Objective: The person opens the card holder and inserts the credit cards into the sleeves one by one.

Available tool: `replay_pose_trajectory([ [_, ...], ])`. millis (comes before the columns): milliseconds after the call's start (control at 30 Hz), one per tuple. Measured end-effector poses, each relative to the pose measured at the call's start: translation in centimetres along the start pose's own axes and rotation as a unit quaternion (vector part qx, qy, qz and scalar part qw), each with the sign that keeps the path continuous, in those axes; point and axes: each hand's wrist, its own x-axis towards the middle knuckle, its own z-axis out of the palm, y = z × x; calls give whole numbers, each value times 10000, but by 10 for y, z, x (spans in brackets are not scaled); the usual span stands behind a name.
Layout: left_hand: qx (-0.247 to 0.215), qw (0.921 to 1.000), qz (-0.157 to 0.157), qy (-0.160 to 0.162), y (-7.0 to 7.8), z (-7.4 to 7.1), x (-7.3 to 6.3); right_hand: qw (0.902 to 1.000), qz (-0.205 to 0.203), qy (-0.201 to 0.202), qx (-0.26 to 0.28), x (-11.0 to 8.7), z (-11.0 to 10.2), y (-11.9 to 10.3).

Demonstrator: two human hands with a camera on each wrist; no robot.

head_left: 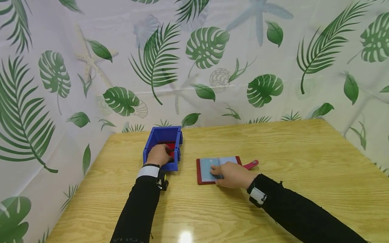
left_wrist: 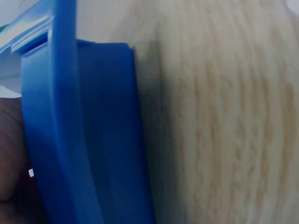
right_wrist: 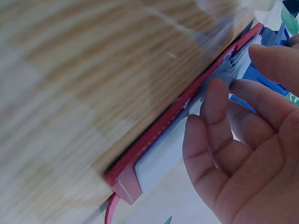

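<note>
We note a red-covered booklet (head_left: 199,173) lying open on the wood-grained surface (head_left: 273,145), right of a blue plastic bin (head_left: 173,166); its strap (head_left: 251,164) bears a round stud; leaf-printed cloth (head_left: 228,74) hangs behind. The right hand (head_left: 234,175), fingers loosely bent, thumb apart, lies over the pages (head_left: 206,171); the left hand (head_left: 158,155) is inside the bin by something red (head_left: 171,145), its fingertips obscured, so we cannot tell its grip; sleeve lettering (head_left: 127,240) is cut off.
</note>
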Motion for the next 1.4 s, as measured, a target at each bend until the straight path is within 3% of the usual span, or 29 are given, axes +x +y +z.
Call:
replay_pose_trajectory([
  [433,825,9962,204,174,6,-2,1,9999,-87,72,114,-1,-3,0],
  [700,1285,9859,815,703,2,1,3,9994,-33,69,333,-2,-1,2],
  [867,1374,9840,928,659,0,0,2,9993,-51,52,357,-1,1,2],
  [1100,932,9918,671,552,9,-11,-1,9996,-36,85,273,-1,1,3],
  [1267,492,9918,438,1092,16,-24,-11,9996,-22,79,253,-1,2,4],
  [1400,-261,9857,277,1644,27,-40,-23,9994,23,67,325,0,4,5],
])
